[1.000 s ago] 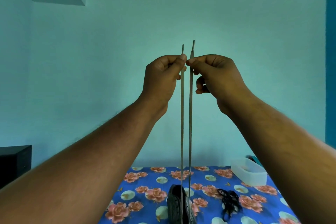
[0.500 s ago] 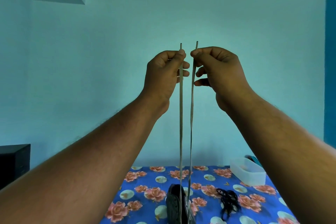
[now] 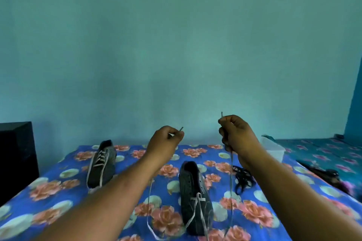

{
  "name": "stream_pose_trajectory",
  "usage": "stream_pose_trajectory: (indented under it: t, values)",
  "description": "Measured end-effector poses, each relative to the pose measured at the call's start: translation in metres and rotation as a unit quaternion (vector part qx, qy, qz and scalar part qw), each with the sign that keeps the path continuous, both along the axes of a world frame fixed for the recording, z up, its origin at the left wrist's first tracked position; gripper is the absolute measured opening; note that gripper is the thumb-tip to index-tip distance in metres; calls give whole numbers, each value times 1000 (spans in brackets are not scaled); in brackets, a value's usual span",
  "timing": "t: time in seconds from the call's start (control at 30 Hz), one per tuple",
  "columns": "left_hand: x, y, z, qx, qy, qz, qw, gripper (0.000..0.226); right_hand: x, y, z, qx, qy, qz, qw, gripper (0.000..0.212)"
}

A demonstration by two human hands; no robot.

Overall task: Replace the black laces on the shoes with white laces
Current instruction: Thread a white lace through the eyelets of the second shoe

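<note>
While I pinch one end of the white lace (image 3: 231,174) in each hand, left hand (image 3: 166,142) and right hand (image 3: 237,135), it runs through the near shoe (image 3: 194,197) on the bed (image 3: 58,186); lacing has just begun, so next comes crossing the ends into higher eyelets.

no readable text, labels, brands, numbers or signs anywhere

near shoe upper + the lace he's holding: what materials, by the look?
Near shoe: dark knit or mesh fabric, likely; matte, fine pale striping, no sheen. White lace: flat woven textile; hangs limp, stiff tips poke from the left hand and right hand. Blur limits certainty.
</note>
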State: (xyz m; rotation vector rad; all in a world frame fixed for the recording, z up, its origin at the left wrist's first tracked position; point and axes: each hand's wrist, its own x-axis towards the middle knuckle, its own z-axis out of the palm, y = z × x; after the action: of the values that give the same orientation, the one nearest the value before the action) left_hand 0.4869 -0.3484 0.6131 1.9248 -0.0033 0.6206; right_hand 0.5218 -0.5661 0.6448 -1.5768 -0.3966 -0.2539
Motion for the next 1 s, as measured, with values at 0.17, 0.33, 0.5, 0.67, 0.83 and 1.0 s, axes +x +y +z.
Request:
stream_pose_trajectory:
  t: [0.17, 0.33, 0.5, 0.67, 0.83, 1.0]
  values:
    - [20, 7, -104, 78, 195, -6, 978, 42, 32, -3, -109, -170, 79, -44, 981, 19]
    - [30, -3, -154, 119, 267, -7, 956, 56, 42, 2, -173, -304, 145, -15, 942, 38]
    - [49, -7, -165, 104, 261, -19, 959, 47, 58, 13, -192, -307, 139, 2, 941, 34]
    - [76, 8, -174, 61, 239, -7, 969, 27, 84, 30, -192, -273, 115, 15, 955, 21]
    - [87, 13, -182, -14, 224, -27, 974, 22, 104, 40, -208, -207, 140, 31, 968, 23]
    - [102, 20, -184, -57, 201, -26, 978, 14, 121, 51, -214, -155, 159, 64, 973, 21]
